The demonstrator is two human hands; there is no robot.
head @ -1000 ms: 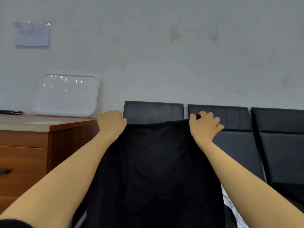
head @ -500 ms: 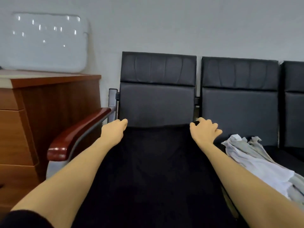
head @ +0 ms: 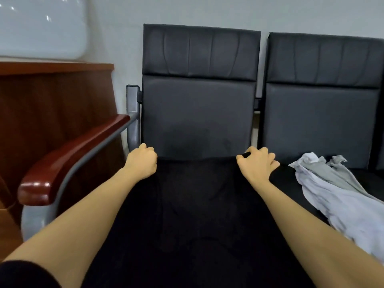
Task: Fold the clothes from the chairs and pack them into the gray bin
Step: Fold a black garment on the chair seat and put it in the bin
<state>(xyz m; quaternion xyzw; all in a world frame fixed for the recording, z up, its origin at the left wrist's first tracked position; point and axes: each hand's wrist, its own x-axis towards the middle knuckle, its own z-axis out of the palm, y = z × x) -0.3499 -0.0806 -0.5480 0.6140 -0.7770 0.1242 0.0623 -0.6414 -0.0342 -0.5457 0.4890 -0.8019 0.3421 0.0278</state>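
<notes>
Left hand (head: 142, 161): fingers curled into a fist around the far left corner of a black garment (head: 197, 204), knuckles up, thumb side toward the chair back. Grip looks tight; fabric edge disappears under the fingers.

Right hand (head: 256, 166): thumb and forefinger pinch the far right corner of the same garment, a small fold of black cloth showing between them. The other fingers (head: 270, 160) are bent loosely and spread to the right, resting on or just over the seat; contact cannot be told.

Both forearms reach forward from the bottom corners of the view, a dark sleeve (head: 25, 275) at the left one.

The garment is spread flat between the hands over the seat of the left chair (head: 198, 113), its far edge running nearly straight from hand to hand along the base of the backrest. It runs down toward the viewer and off the lower edge. Black on black; seat outline under it hard to make out.

On the seat of the neighbouring chair (head: 322, 113), to the right, lies a crumpled grey and white garment (head: 332, 194), near the right hand but apart from it.

Left of the first chair: a wooden armrest (head: 68, 161) on a grey metal frame, then a brown wooden cabinet (head: 52, 104). A white board (head: 39, 28) leans against the wall above the cabinet.
</notes>
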